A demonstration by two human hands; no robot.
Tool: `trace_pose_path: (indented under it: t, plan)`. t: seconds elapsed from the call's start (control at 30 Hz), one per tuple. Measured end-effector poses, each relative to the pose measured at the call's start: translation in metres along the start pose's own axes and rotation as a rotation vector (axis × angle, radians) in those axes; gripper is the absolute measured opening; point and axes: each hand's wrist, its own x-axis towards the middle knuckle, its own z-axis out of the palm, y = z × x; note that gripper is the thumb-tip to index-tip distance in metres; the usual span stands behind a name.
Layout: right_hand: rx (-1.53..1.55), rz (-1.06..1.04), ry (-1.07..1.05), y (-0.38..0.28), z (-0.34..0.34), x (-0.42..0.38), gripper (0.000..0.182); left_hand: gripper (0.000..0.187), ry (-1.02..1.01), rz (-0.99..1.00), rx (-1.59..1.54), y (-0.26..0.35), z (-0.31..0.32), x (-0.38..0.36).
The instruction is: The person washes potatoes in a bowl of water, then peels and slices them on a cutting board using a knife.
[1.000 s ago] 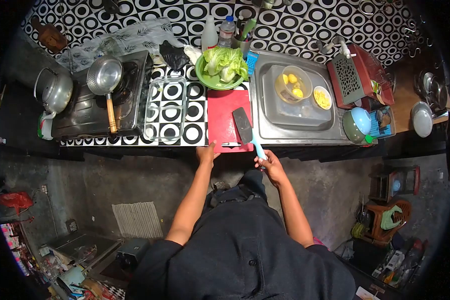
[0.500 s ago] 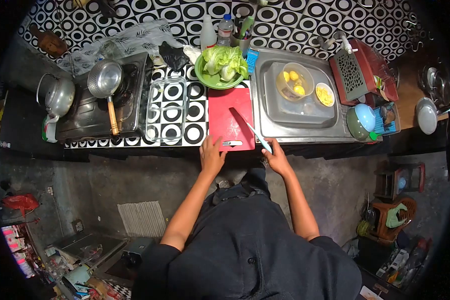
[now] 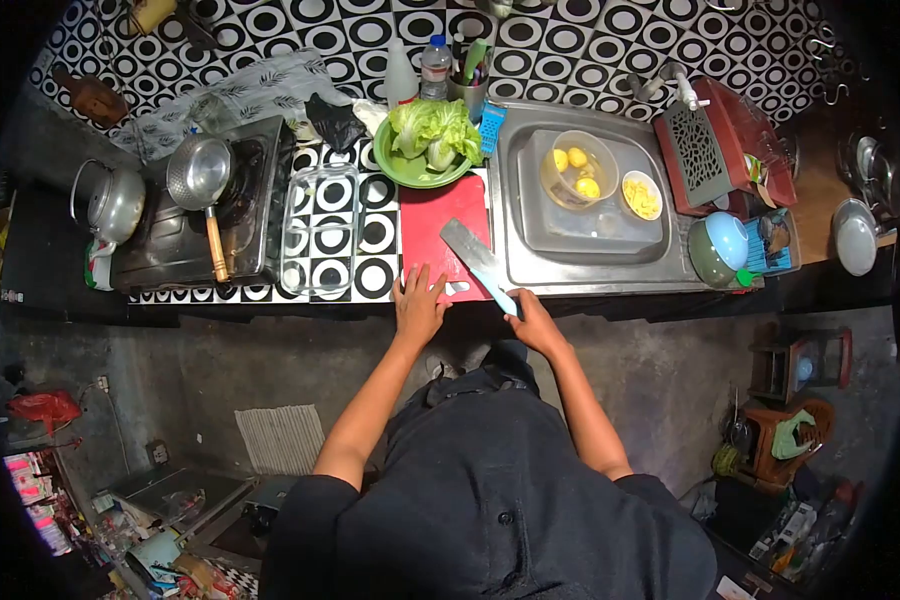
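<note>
My right hand point(image 3: 536, 326) is closed round the light blue handle of a knife point(image 3: 464, 245). Its broad grey blade lies over the red cutting board point(image 3: 425, 222), pointing up and to the left, with its flat side showing. Fingers apart, my left hand point(image 3: 420, 308) rests on the near left edge of the board, beside the handle slot. Just beyond the board stands a green bowl point(image 3: 410, 178) with leafy lettuce point(image 3: 435, 132) in it.
Right of the board is a steel sink point(image 3: 515, 262), where a tub point(image 3: 552, 190) holds peeled potatoes beside a small bowl of yellow pieces point(image 3: 641, 195). To the left are a glass dish point(image 3: 320, 285), a stove point(image 3: 160, 250) with a saucepan point(image 3: 202, 172), and a kettle point(image 3: 110, 205).
The knife blade has turned to show its flat side and swung a little left and nearer me. My right hand has shifted slightly left and down. My left hand stays at the board's edge.
</note>
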Motion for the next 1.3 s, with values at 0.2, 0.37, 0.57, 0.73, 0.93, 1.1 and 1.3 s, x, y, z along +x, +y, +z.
trace_pose_path:
  t: [0.2,0.37,0.57,0.73,0.93,1.1,1.3]
  plan:
    - [-0.014,-0.067,-0.008,-0.002,0.001,0.006,0.043,0.061,-0.017,-0.032,0.028,-0.009,-0.001,-0.006]
    - [0.078,-0.047,-0.018,0.004,0.014,0.009,0.044,0.056,0.051,-0.051,-0.112,-0.018,-0.001,-0.009]
    - [0.358,0.05,-0.099,-0.011,0.053,0.016,0.044,0.039,0.123,-0.355,-0.577,-0.025,-0.013,-0.019]
    - [0.649,0.073,-0.172,-0.016,0.097,0.037,0.049,0.034,-0.007,-0.554,-1.177,-0.029,0.005,-0.027]
    - [0.692,0.153,-0.211,-0.032,0.104,0.044,0.049,0.031,-0.133,-0.61,-1.387,-0.032,-0.004,-0.022]
    - [0.451,0.051,-0.184,-0.03,0.094,0.052,0.045,0.034,-0.231,-0.631,-1.33,-0.03,-0.006,-0.007]
    - [0.205,-0.085,-0.167,-0.029,0.053,0.067,0.043,0.037,-0.212,-0.622,-1.316,-0.026,-0.011,0.013]
